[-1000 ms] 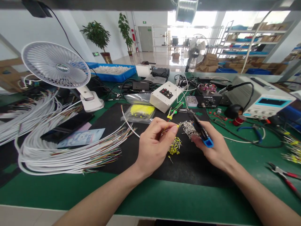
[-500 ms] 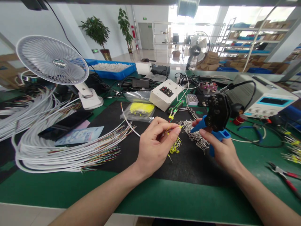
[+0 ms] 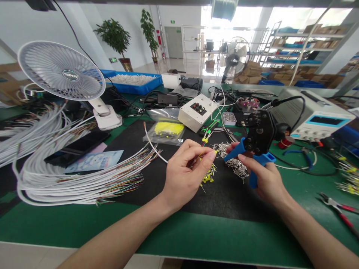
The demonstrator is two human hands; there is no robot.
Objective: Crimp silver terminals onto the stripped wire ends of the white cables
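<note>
My left hand (image 3: pixel 187 173) pinches a thin wire, with a small yellow sleeve (image 3: pixel 215 151) showing just past the fingertips. The wire belongs to a white cable (image 3: pixel 153 146) running in from the left. In my right hand (image 3: pixel 265 173) is a crimping tool (image 3: pixel 259 136) with a black head and blue handles; the handles stand apart and the head points up. Between my hands, on the black mat, lie a pile of metal terminals (image 3: pixel 238 167) and a pile of yellow sleeves (image 3: pixel 209 173), partly hidden by my left hand. Other wire ends with yellow sleeves (image 3: pixel 205 140) stick out beyond my left fingers.
A bundle of white cables (image 3: pixel 70 188) lies at left, near a phone (image 3: pixel 77 148) and a desk fan (image 3: pixel 63 73). Behind are a bag of yellow sleeves (image 3: pixel 168 129), a switch box (image 3: pixel 198 112) and a power supply (image 3: pixel 314 116). Red-handled cutters (image 3: pixel 339 211) rest at right.
The left handle of the crimping tool has swung slightly outward to the left, so the handles are wider apart. My left hand has stayed nearly still with the wire.
</note>
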